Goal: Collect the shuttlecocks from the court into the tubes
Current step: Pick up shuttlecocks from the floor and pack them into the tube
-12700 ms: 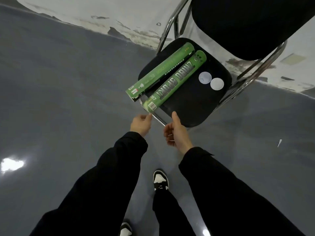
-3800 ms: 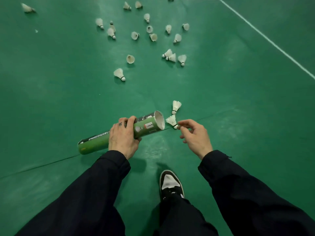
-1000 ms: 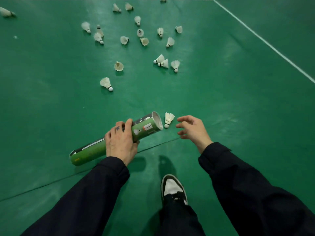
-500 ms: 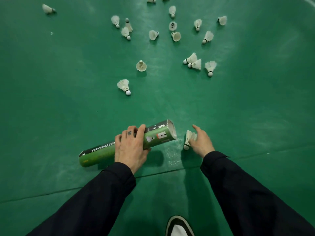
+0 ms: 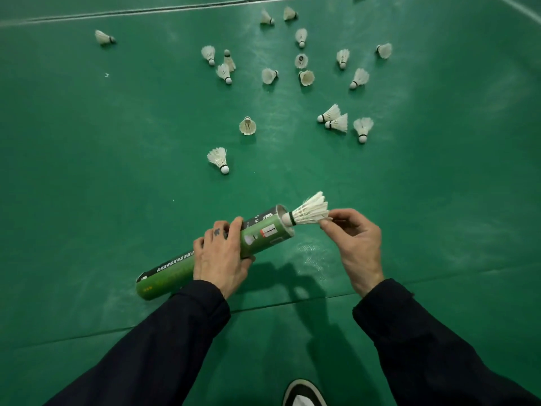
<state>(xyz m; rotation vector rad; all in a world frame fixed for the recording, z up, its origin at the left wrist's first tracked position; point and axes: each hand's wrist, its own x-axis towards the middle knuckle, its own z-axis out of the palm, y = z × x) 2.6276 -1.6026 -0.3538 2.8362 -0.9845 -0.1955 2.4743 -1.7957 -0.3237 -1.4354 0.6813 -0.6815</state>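
At the open mouth of the green tube [image 5: 216, 253], one shuttlecock [image 5: 308, 212] is entering cork first: the cork is sitting at the rim while the feather skirt is projecting fully outside. The right hand [image 5: 355, 244] is pinching the far edge of the skirt, with its fingers [image 5: 328, 225] closed on the feathers. The left hand [image 5: 221, 259] is wrapping around the middle of the tube, fingers closed on it, and is holding the tube tilted above the court floor [image 5: 87, 171], open end pointing away and to the person's right.

Whether the tube is already carrying other shuttlecocks cannot be told, since the interior is hidden. Judging by the layout, the task is at an early stage. The nearest loose shuttlecock [image 5: 219, 159] is lying just beyond the tube, another [image 5: 248, 126] is standing further out, and a group of three [image 5: 339, 123] is lying to the right of it. A scattered cluster is lying beyond these, towards the white boundary line [image 5: 146, 10], with one outlier [image 5: 103, 37] far to the left. About twenty shuttlecocks are remaining on the floor for collection. No second tube is showing in view.
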